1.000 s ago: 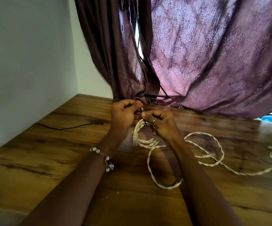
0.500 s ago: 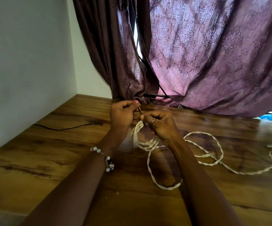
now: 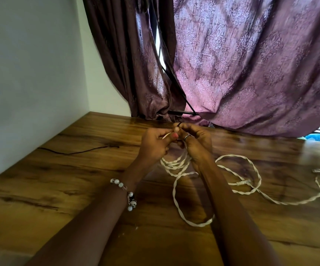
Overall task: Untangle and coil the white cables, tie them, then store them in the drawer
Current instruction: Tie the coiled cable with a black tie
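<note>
No legible txt or labels anywhere.

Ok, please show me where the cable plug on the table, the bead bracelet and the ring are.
cable plug (image 3: pixel 241 182), head view, on the plug body near the loop.
bead bracelet (image 3: pixel 130 201), head view, on its dangling beads.
ring (image 3: pixel 187 137), head view, on the band.

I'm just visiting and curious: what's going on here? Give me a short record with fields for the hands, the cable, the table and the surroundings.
Left hand: left hand raised above the table, fingers curled, pinching a white strand.
Right hand: right hand against the left, fingers curled on the white cable; a ring shows.
Cable: twisted white cable hangs from the hands and loops loosely over the wooden table; a connector lies to the right.
Tie: not clear.
Surroundings: purple curtain behind; thin black wire at left.
</note>
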